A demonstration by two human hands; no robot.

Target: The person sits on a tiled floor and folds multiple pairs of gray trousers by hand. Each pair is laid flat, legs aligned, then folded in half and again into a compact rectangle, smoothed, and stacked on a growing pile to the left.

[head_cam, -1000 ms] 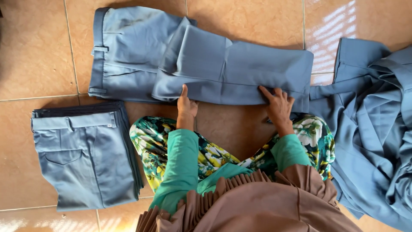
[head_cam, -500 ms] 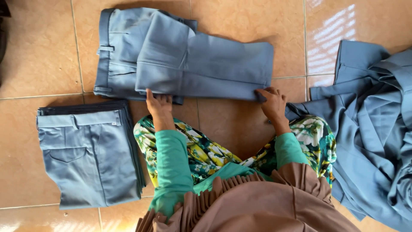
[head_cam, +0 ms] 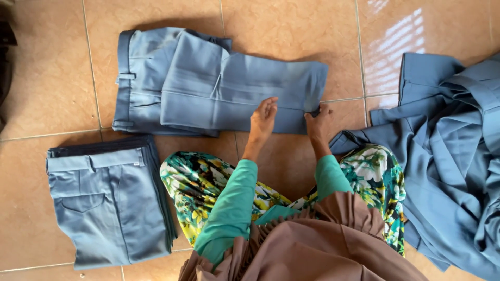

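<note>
Hands (head_cam: 291,120) flat on trousers (head_cam: 219,86).

You look straight down at a floor of large, glossy tan tiles (head_cam: 47,62) with a mottled, marbled tint, split by thin pale grout lines (head_cam: 91,67) that run both across and up the frame. Daylight falls in from the upper right, where you see a bright patch of slatted reflections (head_cam: 401,41) shining on the tile surface. At the far left edge a dark shape (head_cam: 5,67) sits in shadow, too cut off for you to tell what it is.
</note>
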